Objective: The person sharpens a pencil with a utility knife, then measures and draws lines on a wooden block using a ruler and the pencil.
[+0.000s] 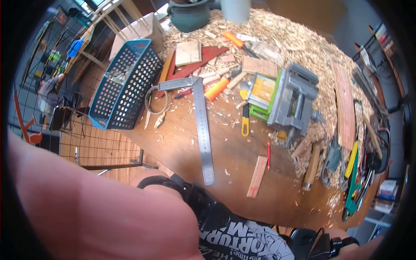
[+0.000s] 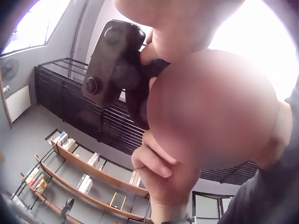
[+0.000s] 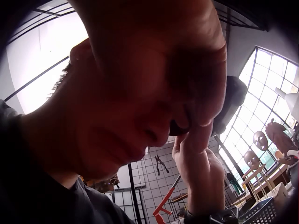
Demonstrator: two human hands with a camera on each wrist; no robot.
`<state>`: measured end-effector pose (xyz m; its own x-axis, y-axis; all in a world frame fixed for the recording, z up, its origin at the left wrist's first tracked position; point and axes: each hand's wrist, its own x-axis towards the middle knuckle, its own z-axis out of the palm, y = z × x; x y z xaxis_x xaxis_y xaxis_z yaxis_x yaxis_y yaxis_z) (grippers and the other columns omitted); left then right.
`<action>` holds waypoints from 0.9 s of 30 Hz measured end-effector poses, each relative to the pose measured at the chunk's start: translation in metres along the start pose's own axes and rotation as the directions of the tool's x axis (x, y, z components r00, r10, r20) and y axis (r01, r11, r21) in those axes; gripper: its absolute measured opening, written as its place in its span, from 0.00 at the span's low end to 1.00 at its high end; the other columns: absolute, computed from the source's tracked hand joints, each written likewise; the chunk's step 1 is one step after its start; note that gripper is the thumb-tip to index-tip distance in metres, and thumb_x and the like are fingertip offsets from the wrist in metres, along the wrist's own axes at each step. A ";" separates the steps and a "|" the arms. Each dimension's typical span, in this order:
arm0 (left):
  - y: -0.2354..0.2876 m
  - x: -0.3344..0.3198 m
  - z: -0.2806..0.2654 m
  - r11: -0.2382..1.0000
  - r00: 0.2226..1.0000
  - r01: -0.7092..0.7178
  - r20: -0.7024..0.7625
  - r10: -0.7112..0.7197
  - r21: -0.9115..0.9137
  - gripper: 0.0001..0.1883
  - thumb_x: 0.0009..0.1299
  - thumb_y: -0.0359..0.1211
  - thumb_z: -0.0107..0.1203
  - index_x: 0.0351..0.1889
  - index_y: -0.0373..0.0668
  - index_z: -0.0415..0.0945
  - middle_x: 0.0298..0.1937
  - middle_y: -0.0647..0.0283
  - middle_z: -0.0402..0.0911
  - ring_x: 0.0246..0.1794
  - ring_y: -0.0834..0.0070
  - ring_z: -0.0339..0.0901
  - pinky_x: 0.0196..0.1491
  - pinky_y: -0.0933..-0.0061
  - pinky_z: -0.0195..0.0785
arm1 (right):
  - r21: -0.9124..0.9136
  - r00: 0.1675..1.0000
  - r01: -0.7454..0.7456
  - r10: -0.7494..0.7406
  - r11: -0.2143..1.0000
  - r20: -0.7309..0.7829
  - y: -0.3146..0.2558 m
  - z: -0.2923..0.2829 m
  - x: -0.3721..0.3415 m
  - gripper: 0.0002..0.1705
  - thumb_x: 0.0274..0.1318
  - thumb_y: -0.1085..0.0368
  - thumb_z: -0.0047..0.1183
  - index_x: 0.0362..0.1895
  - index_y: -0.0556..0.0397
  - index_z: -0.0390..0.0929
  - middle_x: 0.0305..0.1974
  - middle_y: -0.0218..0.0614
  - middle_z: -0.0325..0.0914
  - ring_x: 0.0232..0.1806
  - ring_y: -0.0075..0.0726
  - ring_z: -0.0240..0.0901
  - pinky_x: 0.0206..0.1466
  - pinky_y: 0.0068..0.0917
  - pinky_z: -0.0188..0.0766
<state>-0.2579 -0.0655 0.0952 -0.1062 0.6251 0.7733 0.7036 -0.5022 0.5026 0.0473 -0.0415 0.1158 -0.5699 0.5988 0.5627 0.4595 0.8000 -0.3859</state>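
Note:
Both hands are raised to the person's head, out of the head view. A dark two-lensed head camera (image 2: 112, 60) shows in the left wrist view. My left hand (image 2: 182, 28) grips its side, fingertips at the housing. Below it, my right hand (image 2: 166, 172) has bent fingers near the camera's mount; a large blurred skin-coloured shape covers part of it. From the right wrist, the right hand (image 3: 201, 28) is large and dark, holding at the head camera (image 3: 233, 100), while the left hand (image 3: 201, 163) reaches up from beyond. A bare forearm (image 1: 108, 203) fills the head view's lower left.
On the wooden table (image 1: 234, 160) lie a steel try square (image 1: 203, 134), a red pencil (image 1: 268, 154), a small wood strip (image 1: 257, 175) and wood shavings (image 1: 299, 30). A grey vise (image 1: 294, 99) and a blue perforated basket (image 1: 125, 86) stand farther back. Several tools line the right edge.

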 end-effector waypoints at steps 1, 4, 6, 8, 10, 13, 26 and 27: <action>0.001 -0.004 -0.005 1.000 1.000 -0.007 -0.022 0.007 0.000 0.30 0.66 0.47 0.53 0.61 0.38 0.62 0.61 0.45 0.64 0.61 0.54 0.65 0.59 0.64 0.59 | -0.001 1.000 0.025 -0.025 1.000 0.001 0.004 0.000 0.006 0.17 0.66 0.56 0.38 0.31 0.53 0.71 0.33 0.42 0.72 0.28 0.29 0.65 0.32 0.23 0.63; -0.002 -0.001 -0.004 0.999 0.999 -0.029 -0.044 0.029 -0.018 0.30 0.66 0.47 0.52 0.61 0.38 0.63 0.61 0.45 0.65 0.61 0.55 0.66 0.59 0.64 0.59 | -0.003 0.999 0.050 -0.050 0.999 -0.006 0.009 0.001 0.015 0.17 0.66 0.56 0.38 0.31 0.53 0.71 0.33 0.41 0.72 0.28 0.29 0.65 0.32 0.23 0.63; -0.004 0.001 -0.004 0.998 0.998 -0.044 -0.044 0.043 -0.033 0.30 0.66 0.46 0.52 0.60 0.38 0.63 0.60 0.45 0.65 0.60 0.55 0.66 0.59 0.64 0.59 | -0.001 0.998 0.054 -0.054 0.999 -0.013 0.011 0.002 0.018 0.17 0.66 0.56 0.38 0.31 0.53 0.71 0.32 0.41 0.72 0.28 0.29 0.65 0.32 0.23 0.63; -0.005 0.000 -0.006 0.997 0.997 -0.058 -0.051 0.056 -0.047 0.29 0.67 0.46 0.52 0.60 0.38 0.63 0.60 0.45 0.65 0.60 0.55 0.66 0.58 0.65 0.60 | -0.001 0.998 0.063 -0.063 0.998 -0.018 0.014 0.003 0.023 0.17 0.66 0.55 0.38 0.31 0.53 0.71 0.32 0.41 0.71 0.28 0.29 0.65 0.32 0.23 0.63; -0.005 0.001 -0.003 0.995 0.997 -0.070 -0.049 0.067 -0.073 0.29 0.67 0.46 0.52 0.60 0.38 0.63 0.59 0.45 0.66 0.60 0.55 0.66 0.58 0.65 0.60 | -0.006 0.998 0.057 -0.057 0.998 -0.022 0.013 0.003 0.026 0.17 0.66 0.55 0.37 0.31 0.53 0.71 0.32 0.41 0.71 0.28 0.29 0.65 0.32 0.23 0.63; -0.007 0.004 0.004 0.989 0.995 -0.089 -0.052 0.083 -0.122 0.28 0.67 0.46 0.52 0.59 0.38 0.64 0.59 0.45 0.66 0.59 0.55 0.67 0.58 0.65 0.60 | -0.025 0.999 0.047 -0.048 0.999 -0.025 0.014 0.000 0.026 0.17 0.66 0.55 0.37 0.31 0.53 0.71 0.32 0.41 0.71 0.29 0.29 0.65 0.33 0.23 0.63; -0.027 0.001 -0.012 0.903 0.984 -0.134 0.053 0.170 -0.408 0.26 0.67 0.44 0.51 0.57 0.37 0.65 0.56 0.46 0.68 0.57 0.56 0.69 0.56 0.67 0.62 | -0.102 0.986 -0.152 0.144 0.983 -0.087 -0.011 -0.016 -0.016 0.18 0.66 0.55 0.36 0.31 0.53 0.70 0.31 0.41 0.70 0.29 0.29 0.64 0.34 0.23 0.63; -0.032 0.001 -0.020 0.894 0.983 -0.131 0.061 0.173 -0.428 0.26 0.67 0.44 0.51 0.57 0.37 0.65 0.56 0.46 0.69 0.57 0.57 0.69 0.56 0.67 0.62 | -0.104 0.983 -0.168 0.159 0.980 -0.088 -0.013 -0.017 -0.020 0.18 0.66 0.55 0.36 0.31 0.53 0.70 0.31 0.41 0.69 0.29 0.29 0.64 0.34 0.23 0.63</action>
<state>-0.2948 -0.0614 0.0876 0.0600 0.5638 0.8237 0.3430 -0.7866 0.5134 0.0643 -0.0645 0.1218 -0.4274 0.7126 0.5565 0.6171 0.6797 -0.3964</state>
